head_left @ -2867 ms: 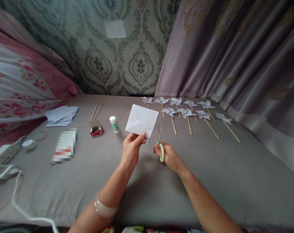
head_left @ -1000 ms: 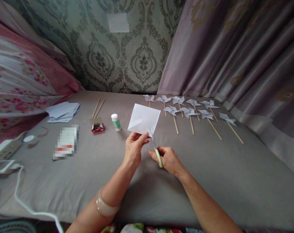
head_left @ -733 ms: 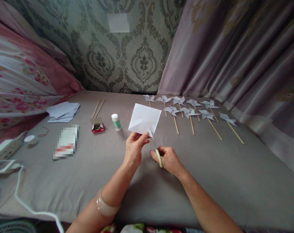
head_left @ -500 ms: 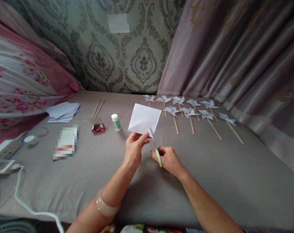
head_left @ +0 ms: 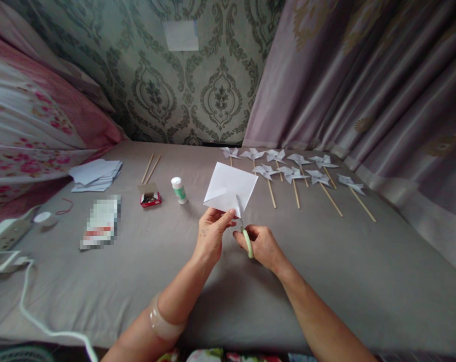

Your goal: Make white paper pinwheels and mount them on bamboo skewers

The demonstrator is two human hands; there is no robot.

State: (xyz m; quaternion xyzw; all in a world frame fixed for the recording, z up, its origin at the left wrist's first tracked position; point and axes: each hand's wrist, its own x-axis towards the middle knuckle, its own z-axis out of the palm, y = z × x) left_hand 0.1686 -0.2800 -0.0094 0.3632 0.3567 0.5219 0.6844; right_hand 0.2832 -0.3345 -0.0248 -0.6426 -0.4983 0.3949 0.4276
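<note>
My left hand (head_left: 211, 232) pinches the near edge of a square white sheet of paper (head_left: 228, 183), holding it above the bed-like surface. A slit shows near the paper's left corner. In my right hand (head_left: 264, 246) is a pair of scissors (head_left: 247, 241) with pale green handles. Their blades lie over the paper's near corner and point toward its middle. My fingers partly hide the handles, and how far the blades are apart is hard to tell.
Several paper pinwheels (head_left: 292, 174) on sticks lie at the back right. Left of the paper are a white-and-green bottle (head_left: 179, 191), a small red box (head_left: 150, 200), two wooden sticks (head_left: 151, 168), stacked paper (head_left: 95, 176) and a blurred packet (head_left: 101, 221). A power strip (head_left: 7, 234) with white cables lies far left.
The paper has shifted slightly right and turned a little in my left hand. The scissor blades reach further in over the sheet.
</note>
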